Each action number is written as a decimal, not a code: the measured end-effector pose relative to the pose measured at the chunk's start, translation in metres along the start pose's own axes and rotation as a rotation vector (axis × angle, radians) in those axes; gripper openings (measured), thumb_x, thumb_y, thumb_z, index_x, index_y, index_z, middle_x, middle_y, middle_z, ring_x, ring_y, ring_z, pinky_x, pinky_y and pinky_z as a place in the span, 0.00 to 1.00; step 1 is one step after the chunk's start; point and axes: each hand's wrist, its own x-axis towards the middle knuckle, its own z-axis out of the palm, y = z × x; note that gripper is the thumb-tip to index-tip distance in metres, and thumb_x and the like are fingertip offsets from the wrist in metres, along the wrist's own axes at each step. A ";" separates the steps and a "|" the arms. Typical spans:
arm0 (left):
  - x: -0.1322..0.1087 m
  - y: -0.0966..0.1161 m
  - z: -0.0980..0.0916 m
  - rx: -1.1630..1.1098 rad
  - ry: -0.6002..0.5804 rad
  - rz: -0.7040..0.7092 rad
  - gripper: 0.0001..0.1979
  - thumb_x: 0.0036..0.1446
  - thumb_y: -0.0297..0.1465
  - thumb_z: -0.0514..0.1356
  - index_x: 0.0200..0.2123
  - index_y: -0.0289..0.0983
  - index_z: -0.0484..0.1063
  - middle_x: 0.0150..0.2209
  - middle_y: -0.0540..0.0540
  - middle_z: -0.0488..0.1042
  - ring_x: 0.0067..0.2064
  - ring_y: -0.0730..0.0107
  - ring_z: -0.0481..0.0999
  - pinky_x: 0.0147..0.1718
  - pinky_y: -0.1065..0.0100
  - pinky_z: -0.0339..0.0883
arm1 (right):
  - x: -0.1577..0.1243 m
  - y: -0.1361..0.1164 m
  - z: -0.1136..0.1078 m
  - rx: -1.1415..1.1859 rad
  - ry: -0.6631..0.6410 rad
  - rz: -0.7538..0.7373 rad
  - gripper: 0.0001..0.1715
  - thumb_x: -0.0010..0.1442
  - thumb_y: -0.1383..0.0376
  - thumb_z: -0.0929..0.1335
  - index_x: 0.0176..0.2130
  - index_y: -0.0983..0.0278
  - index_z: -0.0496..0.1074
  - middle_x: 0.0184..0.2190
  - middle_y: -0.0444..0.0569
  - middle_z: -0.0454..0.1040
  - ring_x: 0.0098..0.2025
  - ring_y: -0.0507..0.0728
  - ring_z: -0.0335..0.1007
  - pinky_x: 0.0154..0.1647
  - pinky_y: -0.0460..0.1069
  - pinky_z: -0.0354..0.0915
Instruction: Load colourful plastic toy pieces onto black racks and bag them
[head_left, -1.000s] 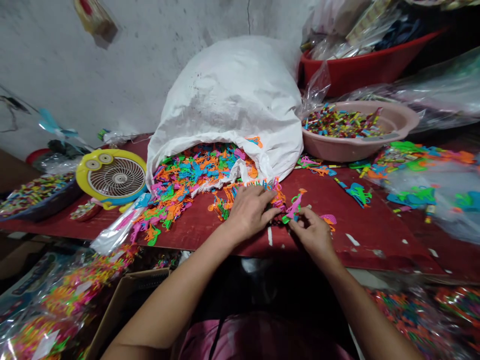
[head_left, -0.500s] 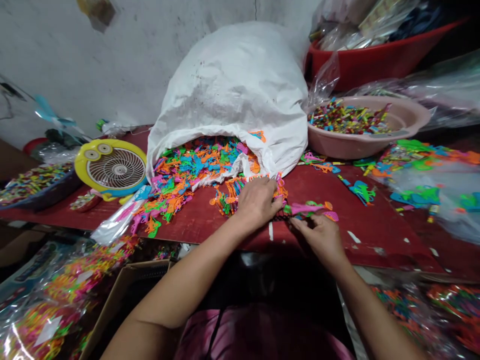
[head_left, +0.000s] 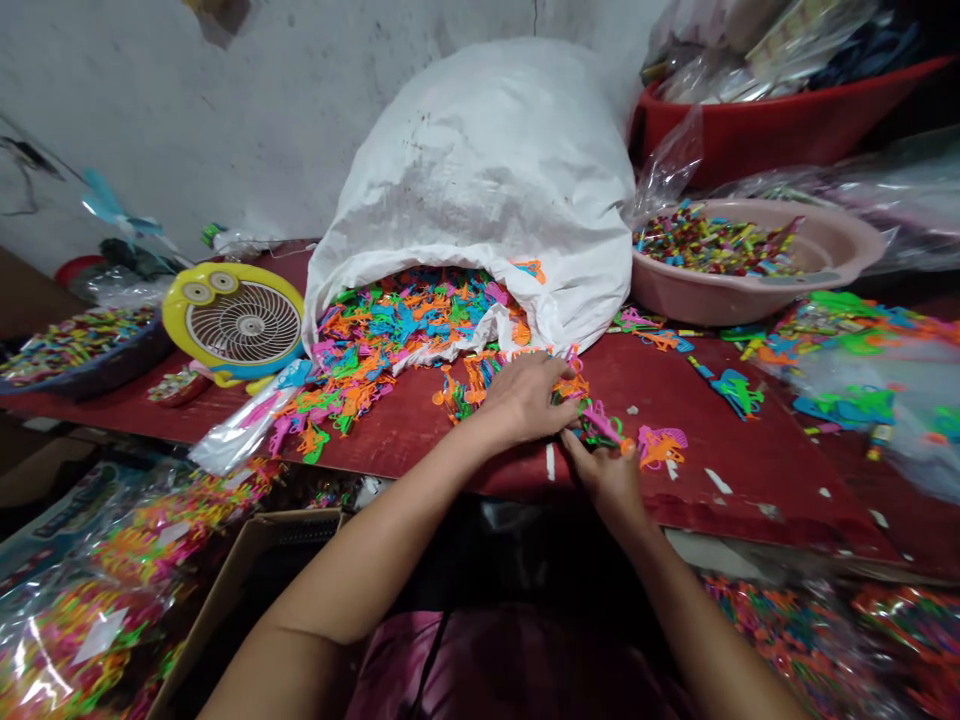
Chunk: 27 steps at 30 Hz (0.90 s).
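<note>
My left hand (head_left: 529, 398) rests over a row of small colourful plastic pieces (head_left: 469, 385) on the red table (head_left: 750, 450), its fingers curled around some of them. Close beside it, my right hand (head_left: 606, 472) pinches a pink and green piece (head_left: 602, 425). The fingertips of both hands nearly meet. Just right of my right hand lie orange and pink pieces (head_left: 661, 445). Behind the hands, a big white sack (head_left: 487, 160) lies open, with a heap of mixed pieces (head_left: 405, 320) spilling from its mouth.
A yellow fan (head_left: 244, 325) and a dark basin (head_left: 97, 370) stand at the left. On the right are a pink basin (head_left: 712, 295) of small tubes, a red basin (head_left: 787, 125) and a plastic bag (head_left: 907, 400). Filled bags (head_left: 97, 640) and a cardboard box (head_left: 217, 600) sit below the table.
My right hand has moved left, closer to my left hand. Orange and pink pieces now lie apart on the table to its right. The whole view has shifted slightly.
</note>
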 end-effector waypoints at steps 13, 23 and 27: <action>0.006 0.002 -0.002 0.040 -0.072 -0.073 0.12 0.63 0.36 0.55 0.38 0.38 0.77 0.41 0.43 0.79 0.45 0.60 0.76 0.43 0.64 0.69 | 0.013 0.007 -0.029 -0.175 -0.173 0.076 0.31 0.55 0.43 0.65 0.13 0.60 0.67 0.10 0.48 0.65 0.15 0.54 0.60 0.20 0.50 0.53; 0.005 0.014 0.004 -0.002 -0.040 -0.151 0.13 0.62 0.33 0.55 0.40 0.33 0.78 0.42 0.38 0.78 0.48 0.55 0.76 0.47 0.59 0.68 | 0.005 -0.003 -0.007 -0.390 -0.041 -0.051 0.30 0.58 0.47 0.62 0.14 0.59 0.64 0.13 0.51 0.66 0.17 0.56 0.59 0.22 0.50 0.50; -0.001 0.007 0.002 -0.093 0.071 -0.046 0.18 0.61 0.34 0.57 0.53 0.38 0.73 0.48 0.41 0.76 0.52 0.58 0.73 0.52 0.59 0.66 | 0.002 -0.008 -0.001 -0.509 0.013 -0.093 0.22 0.59 0.53 0.64 0.21 0.61 0.73 0.16 0.55 0.70 0.21 0.59 0.66 0.24 0.51 0.53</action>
